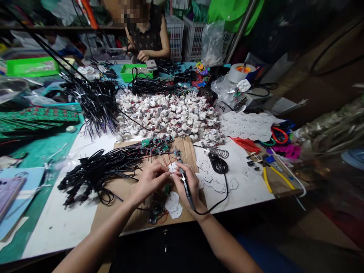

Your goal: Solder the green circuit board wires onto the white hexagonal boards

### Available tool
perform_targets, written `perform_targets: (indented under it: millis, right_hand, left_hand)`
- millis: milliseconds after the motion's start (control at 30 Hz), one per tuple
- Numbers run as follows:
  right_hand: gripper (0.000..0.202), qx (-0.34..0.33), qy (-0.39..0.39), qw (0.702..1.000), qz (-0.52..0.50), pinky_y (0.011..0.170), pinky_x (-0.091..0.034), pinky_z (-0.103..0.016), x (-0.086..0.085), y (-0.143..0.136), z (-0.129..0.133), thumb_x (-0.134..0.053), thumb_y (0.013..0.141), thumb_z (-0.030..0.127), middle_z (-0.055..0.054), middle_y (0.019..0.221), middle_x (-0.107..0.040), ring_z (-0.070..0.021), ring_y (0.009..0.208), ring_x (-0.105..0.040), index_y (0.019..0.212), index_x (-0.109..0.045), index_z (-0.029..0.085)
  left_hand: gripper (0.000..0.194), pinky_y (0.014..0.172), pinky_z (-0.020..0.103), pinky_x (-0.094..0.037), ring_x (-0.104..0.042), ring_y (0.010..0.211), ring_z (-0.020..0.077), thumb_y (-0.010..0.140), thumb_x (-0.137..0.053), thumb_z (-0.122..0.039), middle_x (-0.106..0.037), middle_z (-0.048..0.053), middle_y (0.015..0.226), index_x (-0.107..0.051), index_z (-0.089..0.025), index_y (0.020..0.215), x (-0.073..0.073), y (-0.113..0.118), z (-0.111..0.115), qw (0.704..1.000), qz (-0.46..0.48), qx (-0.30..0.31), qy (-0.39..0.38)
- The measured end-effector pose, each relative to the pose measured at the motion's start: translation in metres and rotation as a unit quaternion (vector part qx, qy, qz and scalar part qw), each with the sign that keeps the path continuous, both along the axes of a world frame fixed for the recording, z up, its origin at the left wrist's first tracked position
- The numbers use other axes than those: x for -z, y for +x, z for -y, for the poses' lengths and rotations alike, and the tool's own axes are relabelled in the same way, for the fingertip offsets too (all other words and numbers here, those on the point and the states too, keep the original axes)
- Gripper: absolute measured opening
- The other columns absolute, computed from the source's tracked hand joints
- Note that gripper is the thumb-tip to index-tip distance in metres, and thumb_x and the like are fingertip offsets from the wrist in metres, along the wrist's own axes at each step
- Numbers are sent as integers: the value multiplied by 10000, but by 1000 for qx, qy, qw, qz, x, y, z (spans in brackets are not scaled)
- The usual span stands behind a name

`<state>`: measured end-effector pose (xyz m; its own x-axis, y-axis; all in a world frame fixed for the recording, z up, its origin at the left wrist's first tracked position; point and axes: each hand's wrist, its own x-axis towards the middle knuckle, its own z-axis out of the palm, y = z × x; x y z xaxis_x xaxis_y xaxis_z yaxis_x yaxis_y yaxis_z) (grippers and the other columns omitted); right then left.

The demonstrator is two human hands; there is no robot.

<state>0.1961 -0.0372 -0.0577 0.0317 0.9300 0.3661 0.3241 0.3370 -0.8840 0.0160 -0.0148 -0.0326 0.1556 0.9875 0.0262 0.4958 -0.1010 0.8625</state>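
My right hand (190,182) wraps round a black soldering iron (187,187), its front end pointing away from me and its cable trailing to the right. A small white circuit board (172,167) with thin red wires sits between my two hands. My left hand (155,177) is closed, fingertips pinching at the board's left edge; the exact grip is partly hidden. Beneath my hands lies a sheet of cardboard (127,206). More white boards (172,201) rest on it near my body, beside a small green board (167,189).
Bundled black power cords (99,174) lie left, ending in green circuit boards (148,142). A heap of white parts (170,113) spreads behind. To the right are a soldering iron stand (218,163), white board sheets (246,125) and yellow-handled pliers (267,178). A co-worker (149,34) sits opposite.
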Motion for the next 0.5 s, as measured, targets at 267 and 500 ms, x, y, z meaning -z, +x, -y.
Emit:
perform_targets:
  millis: [267,500]
  right_hand:
    - [360,-4,12,999,29,866,-602,-345,-2,-2,0,-609,931,120,-52,1041,-690,-201,929,-702,1267,-644,246]
    - [385,6,29,999,40,859,-597,-344,-1,-3,-2,-581,912,87,-48,1042,-687,-203,935,-695,1254,-638,253]
  left_hand:
    - [160,712,260,-456,-622,727,146,898,-686,-331,-690,11,780,-797,-218,871,-11,-3,0,998,-36,57,-8]
    - [206,725,258,-468,-639,745,155,893,-681,-366,-732,12,788,-758,-193,813,-6,-2,-3,997,-40,50,-52]
